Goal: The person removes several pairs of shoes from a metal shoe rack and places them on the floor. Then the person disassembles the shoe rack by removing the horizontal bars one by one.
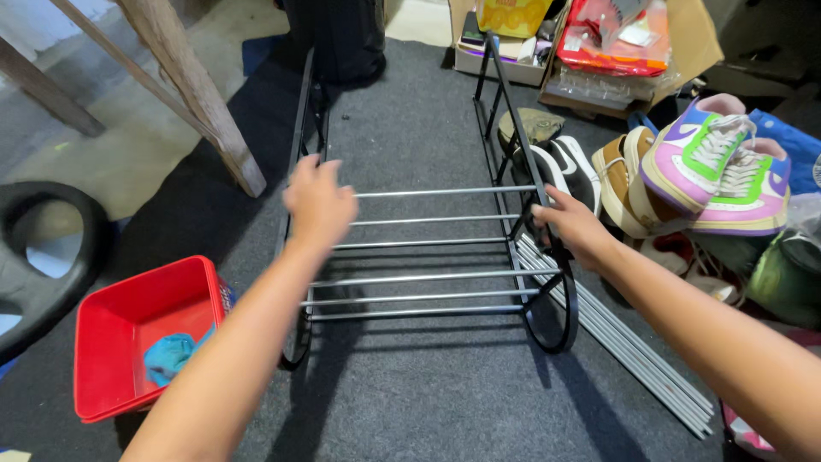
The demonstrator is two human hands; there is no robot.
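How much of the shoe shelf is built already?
Six silver rods already join the two black side frames. The left hand and right hand are each on a side frame. More loose rods lie on the carpet, and shoes wait beside.

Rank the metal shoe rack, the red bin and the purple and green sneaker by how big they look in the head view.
1. Metal shoe rack
2. Red bin, nearer the camera
3. Purple and green sneaker
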